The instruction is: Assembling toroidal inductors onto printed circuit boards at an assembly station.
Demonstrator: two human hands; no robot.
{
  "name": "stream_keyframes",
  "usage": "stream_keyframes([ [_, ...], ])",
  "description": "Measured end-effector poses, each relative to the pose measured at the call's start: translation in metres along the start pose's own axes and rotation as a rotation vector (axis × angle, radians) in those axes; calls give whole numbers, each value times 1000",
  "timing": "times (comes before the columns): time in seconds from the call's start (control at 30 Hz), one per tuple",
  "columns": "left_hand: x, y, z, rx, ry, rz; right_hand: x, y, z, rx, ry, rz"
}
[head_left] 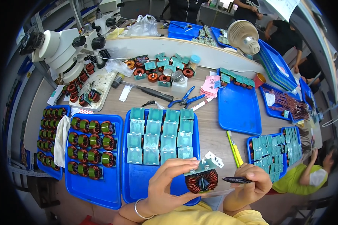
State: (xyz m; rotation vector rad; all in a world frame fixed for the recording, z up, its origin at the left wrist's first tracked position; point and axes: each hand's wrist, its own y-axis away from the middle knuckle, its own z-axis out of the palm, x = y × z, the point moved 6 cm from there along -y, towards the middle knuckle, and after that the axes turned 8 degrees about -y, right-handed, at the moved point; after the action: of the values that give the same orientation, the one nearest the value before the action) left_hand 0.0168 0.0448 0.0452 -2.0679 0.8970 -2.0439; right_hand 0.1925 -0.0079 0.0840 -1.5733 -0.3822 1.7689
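My left hand (167,189) grips a toroidal coil (202,182), wound with copper wire and joined to a small green circuit board (199,168) on its upper side. Fingers press the board's top edge while the thumb supports the coil from below. In my right hand (251,183) is a black pointed tool (234,180), possibly tweezers, its tip directed left at the coil, with a small gap between them. Just behind my left hand, a blue tray (135,176) bears rows of green boards (151,141) lying face up.
Left of it, another blue tray (92,191) carries coils with green wrapping. Blue pliers (186,98), a soldering iron (154,92) and a yellow-green cutter (234,148) lie on the table. A microscope (60,52) stands back left. At right are a blue tray (238,108) and a seated person (306,180).
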Motion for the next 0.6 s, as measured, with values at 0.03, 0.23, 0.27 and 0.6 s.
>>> stream_keyframes([
  [0.03, 1, 0, 0, 22, 18, 3, -1, -2, -2, 4, 3, 0],
  [0.23, 3, 0, -2, 59, -18, -3, -7, -9, 12, -249, 112, -54],
  [0.27, 4, 1, -3, 76, -34, 1, -7, -10, 13, -247, 112, -50],
  [0.6, 4, 0, -1, 14, -148, 58, -8, -11, 18, -280, 242, -75],
])
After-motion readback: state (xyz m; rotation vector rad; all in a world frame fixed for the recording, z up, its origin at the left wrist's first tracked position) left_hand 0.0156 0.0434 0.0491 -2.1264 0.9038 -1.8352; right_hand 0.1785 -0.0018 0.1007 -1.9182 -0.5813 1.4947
